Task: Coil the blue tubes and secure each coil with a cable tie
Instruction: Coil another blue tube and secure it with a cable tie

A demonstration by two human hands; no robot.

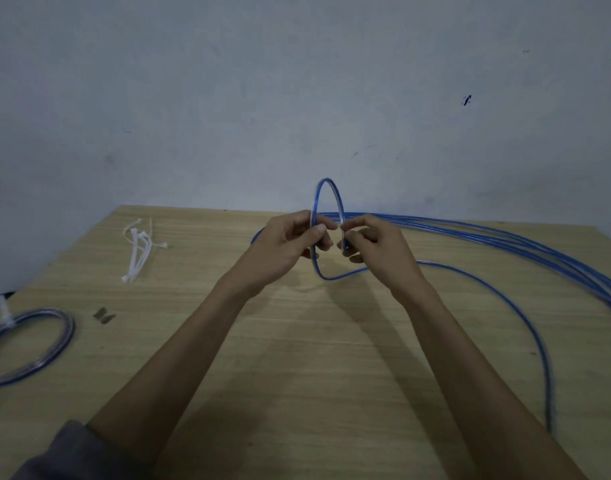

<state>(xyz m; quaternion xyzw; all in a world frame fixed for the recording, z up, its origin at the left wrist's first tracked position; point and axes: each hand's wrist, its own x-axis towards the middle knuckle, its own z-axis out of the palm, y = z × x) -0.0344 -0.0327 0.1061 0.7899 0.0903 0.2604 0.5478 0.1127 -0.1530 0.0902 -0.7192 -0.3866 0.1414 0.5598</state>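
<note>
The left hand [290, 242] and the right hand [370, 244] each pinch a side of a small upright loop of thin blue plastic tube [326, 202], held just above the light wooden table [297, 341]. The springy tube could pop open if a pinch slips.

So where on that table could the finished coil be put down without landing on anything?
Bare wood lies between the tied coil at the left edge and the long tube curving down the right, under the forearms. A smaller patch sits between the cable ties and the left hand. The far right is crowded with loose tubes.
</note>
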